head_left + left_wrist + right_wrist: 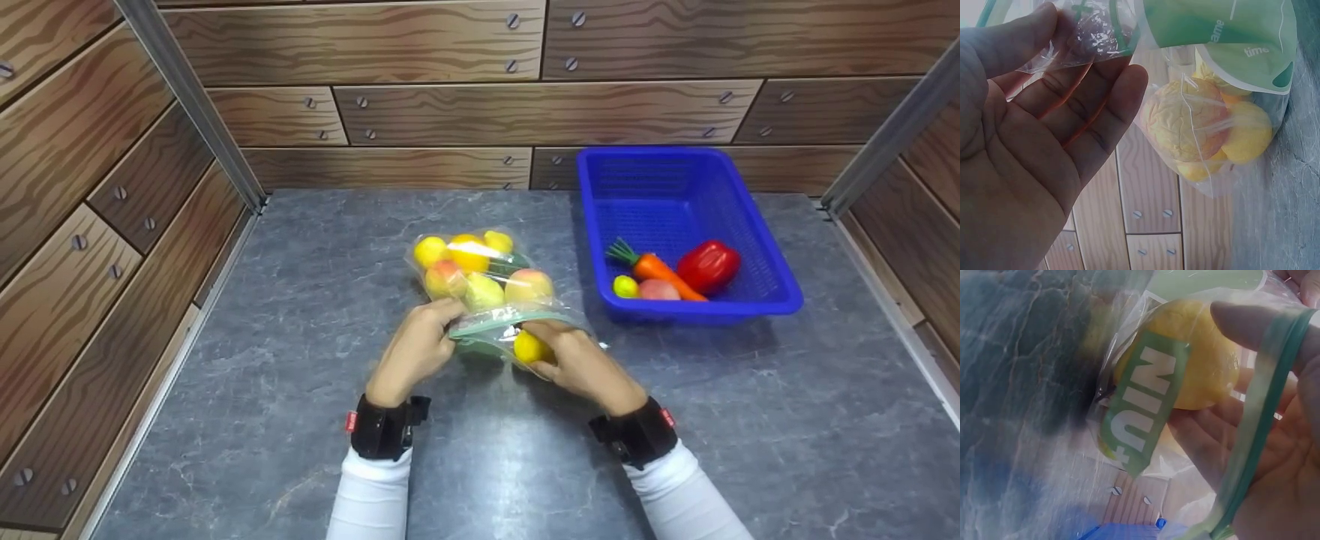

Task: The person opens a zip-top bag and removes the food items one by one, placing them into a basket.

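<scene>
A clear zip bag (pixel 491 324) with a green seal lies on the table, its mouth toward the person. Inside it are several fruits, among them an orange (pixel 469 253), a yellow-green pear (pixel 484 291) and a red-yellow peach-like fruit (pixel 529 286). My left hand (pixel 420 341) pinches the left edge of the bag's mouth between thumb and fingers. My right hand (pixel 581 360) reaches through the mouth and grips a round yellow fruit (pixel 1207 354), thumb on one side and fingers on the other. Green printing on the bag covers part of that fruit in the right wrist view.
To the right stands a blue plastic basket (pixel 780 289). In its near end are a carrot (pixel 660 271), a red bell pepper (pixel 709 266), a small yellow-green fruit (pixel 625 286) and a pinkish round fruit (pixel 658 290). Wood-patterned walls (pixel 435 112) bound the grey table (pixel 300 300).
</scene>
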`<state>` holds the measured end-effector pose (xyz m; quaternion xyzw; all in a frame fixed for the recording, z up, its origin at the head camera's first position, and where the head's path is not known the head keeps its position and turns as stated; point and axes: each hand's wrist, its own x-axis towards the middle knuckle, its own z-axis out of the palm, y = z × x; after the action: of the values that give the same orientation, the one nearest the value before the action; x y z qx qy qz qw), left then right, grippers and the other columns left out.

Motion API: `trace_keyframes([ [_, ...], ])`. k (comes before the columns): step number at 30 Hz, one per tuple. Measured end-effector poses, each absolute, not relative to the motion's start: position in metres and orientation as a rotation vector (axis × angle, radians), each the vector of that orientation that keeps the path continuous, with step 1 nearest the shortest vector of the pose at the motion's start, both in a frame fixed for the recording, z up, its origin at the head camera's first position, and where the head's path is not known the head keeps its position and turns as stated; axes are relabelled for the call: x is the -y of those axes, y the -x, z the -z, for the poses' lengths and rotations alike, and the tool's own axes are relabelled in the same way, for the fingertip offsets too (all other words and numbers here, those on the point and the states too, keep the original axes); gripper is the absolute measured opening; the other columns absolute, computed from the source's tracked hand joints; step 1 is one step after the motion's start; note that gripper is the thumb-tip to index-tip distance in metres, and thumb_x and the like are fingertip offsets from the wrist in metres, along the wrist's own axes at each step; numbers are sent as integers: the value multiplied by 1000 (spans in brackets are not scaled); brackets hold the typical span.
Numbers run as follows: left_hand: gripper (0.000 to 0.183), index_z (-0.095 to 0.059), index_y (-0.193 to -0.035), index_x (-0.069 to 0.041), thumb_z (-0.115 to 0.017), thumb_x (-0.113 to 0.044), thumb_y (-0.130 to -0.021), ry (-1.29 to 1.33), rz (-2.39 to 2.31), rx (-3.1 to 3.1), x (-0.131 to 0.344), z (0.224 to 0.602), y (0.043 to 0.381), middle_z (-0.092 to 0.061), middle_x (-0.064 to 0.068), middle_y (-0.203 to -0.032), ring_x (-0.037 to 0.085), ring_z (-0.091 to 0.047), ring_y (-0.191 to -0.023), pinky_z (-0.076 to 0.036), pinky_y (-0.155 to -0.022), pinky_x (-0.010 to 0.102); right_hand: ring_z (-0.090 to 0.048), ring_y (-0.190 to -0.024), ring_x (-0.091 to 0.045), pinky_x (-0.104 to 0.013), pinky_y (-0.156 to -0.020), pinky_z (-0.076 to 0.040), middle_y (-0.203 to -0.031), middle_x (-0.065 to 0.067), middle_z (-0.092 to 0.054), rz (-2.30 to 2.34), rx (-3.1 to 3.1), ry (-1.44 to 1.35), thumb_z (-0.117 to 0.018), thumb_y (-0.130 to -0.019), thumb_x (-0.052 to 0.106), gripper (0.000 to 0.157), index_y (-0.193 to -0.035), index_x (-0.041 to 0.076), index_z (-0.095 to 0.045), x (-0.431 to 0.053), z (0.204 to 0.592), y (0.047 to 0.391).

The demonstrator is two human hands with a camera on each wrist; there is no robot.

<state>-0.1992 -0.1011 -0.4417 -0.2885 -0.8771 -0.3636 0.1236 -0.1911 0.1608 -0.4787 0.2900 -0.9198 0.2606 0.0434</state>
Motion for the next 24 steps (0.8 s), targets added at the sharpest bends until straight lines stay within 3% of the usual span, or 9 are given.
trace_keyframes([
  [11,31,-62,-82,-7,-55,21,-71,805,1036,2581,102,440,199,-60,4,-81,19,-56,-76,-51,-70,36,-69,-100,-33,-48,-88,-59,-122,-21,-71,-813,2739,-900,-83,-83,10,48,-127,0,-66,-161,475,191],
  [24,32,-66,-85,-7,-56,20,-71,795,1047,2575,103,440,199,-63,4,-84,21,-59,-77,-53,-71,38,-70,-105,-37,-47,-93,-59,-120,-20,-72,-883,2622,-983,-85,-79,11,50,-124,-3,-68,-165,465,189],
])
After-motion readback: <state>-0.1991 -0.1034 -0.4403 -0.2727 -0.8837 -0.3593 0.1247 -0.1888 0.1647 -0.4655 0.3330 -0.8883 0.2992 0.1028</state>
